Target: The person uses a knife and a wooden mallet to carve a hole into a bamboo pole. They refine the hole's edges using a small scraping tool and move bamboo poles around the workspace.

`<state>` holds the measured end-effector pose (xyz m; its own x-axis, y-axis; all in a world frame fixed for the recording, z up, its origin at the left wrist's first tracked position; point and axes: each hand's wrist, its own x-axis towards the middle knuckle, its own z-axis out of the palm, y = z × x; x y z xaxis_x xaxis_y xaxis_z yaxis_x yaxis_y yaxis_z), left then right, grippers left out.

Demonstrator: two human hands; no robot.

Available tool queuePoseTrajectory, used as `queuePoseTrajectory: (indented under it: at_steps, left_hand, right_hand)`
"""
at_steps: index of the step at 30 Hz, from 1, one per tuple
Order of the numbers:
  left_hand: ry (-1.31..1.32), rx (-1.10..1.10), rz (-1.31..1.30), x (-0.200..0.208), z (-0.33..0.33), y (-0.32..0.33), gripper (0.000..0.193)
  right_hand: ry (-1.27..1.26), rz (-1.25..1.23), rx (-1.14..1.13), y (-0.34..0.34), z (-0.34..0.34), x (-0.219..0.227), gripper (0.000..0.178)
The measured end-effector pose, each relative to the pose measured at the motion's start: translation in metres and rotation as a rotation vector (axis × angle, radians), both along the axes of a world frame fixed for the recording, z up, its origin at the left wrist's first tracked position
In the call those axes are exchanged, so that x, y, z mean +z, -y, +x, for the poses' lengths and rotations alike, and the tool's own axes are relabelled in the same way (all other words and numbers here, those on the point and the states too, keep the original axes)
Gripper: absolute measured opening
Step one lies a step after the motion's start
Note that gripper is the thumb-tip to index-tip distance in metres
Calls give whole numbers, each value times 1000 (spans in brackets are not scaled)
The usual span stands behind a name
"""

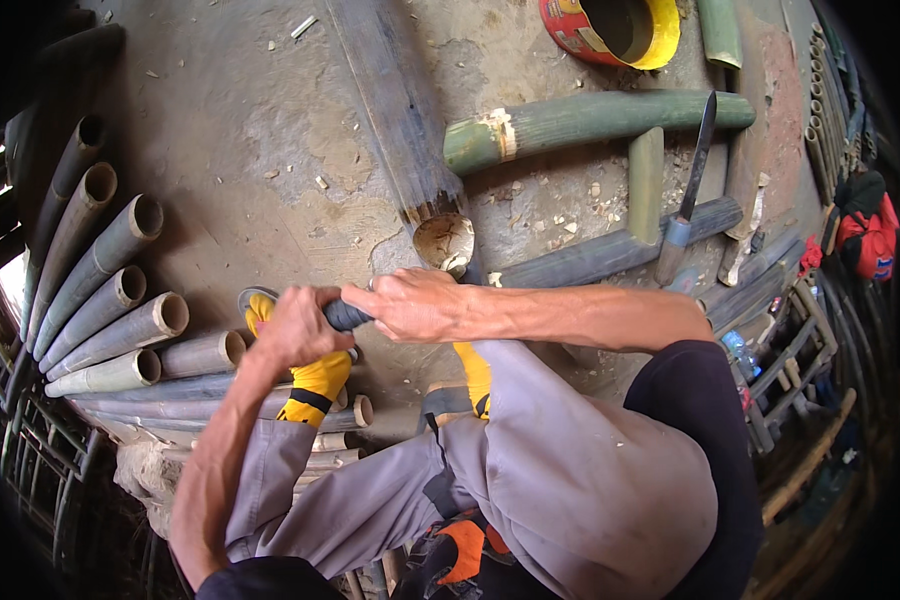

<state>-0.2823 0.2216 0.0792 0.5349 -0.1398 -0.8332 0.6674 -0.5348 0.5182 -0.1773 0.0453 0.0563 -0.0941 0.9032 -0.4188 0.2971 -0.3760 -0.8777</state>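
Observation:
Both my hands are closed around a short dark rod (346,315), thick and rounded like a wrapped handle; its ends are hidden. My left hand (302,325) wraps its left part, and my right hand (420,306) grips just beside it. Right beyond my right hand lies the open cut end of a thick grey bamboo pole (390,110), with a pale rim and inner wall. To the right, a long-bladed knife (700,160) rests blade upward in the view, its handle across a dark bamboo piece (590,258). My feet, in yellow socks (320,378), are close below the hands.
Several bamboo poles (120,240) fan out at the left, open ends toward me. A green bamboo length (620,112) and a short piece (646,185) lie ahead on the right. Farther off stands a red and yellow bucket (570,35). Pale chips litter the concrete floor (240,130).

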Motion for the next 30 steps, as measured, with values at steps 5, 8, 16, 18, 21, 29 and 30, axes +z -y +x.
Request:
queuePoseTrajectory:
  at_steps: [5,8,16,18,21,29,30]
  left_hand:
    - [-300,585,-44,15,-58,129,28]
    - [-151,890,42,27,-43,208,33]
    - [295,747,-89,17,2,179,51]
    - [408,824,-95,20,33,177,55]
    - [853,628,-136,37,66,184,66]
    - [587,35,120,36,12,60,49]
    - [509,4,212,40,-1,35,48]
  right_hand:
    - [100,192,499,38,6,-7,24]
    - [269,202,782,57,19,5,20]
    - [632,479,-93,80,74,113,62]
    - [598,437,-600,88,72,115,69]
    - [-167,199,-1097,109,62,94,67]
    - [407,-17,-1320,142,61,-1,41]
    - [531,51,-1308,151,62,-17,41]
